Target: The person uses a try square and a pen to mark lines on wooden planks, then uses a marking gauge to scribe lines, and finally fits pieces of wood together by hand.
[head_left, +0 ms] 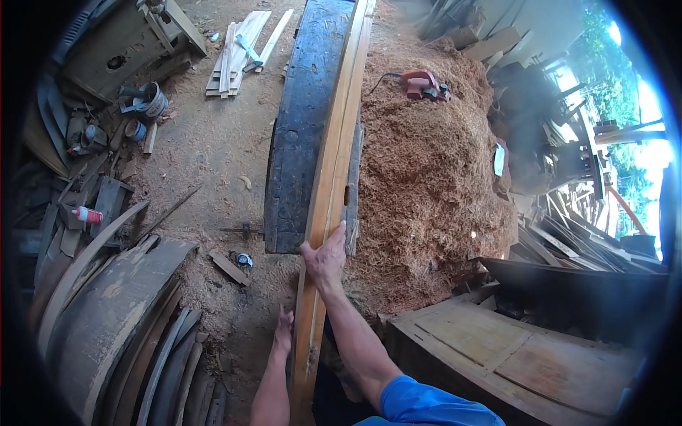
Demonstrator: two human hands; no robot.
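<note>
A long wooden beam [323, 206] with a lengthwise seam lies along the dark blue-black workbench [302, 106], its near part reaching past the bench end toward me. My right hand [327, 261] grips across the top of the beam near that end, thumb at the left edge and fingers over the right. Lower down, my left hand [283, 330] is against the beam's left side, with a digit pointing up. Its other fingers are partly hidden at the underside.
Right of the bench rises a heap of shavings [426, 170] with a red power planer [424, 84] on it. Thin boards [238, 57] and a tape measure [243, 260] lie on the left floor. Curved wood pieces [128, 319] stand at lower left, a panelled wooden piece [511, 348] at lower right.
</note>
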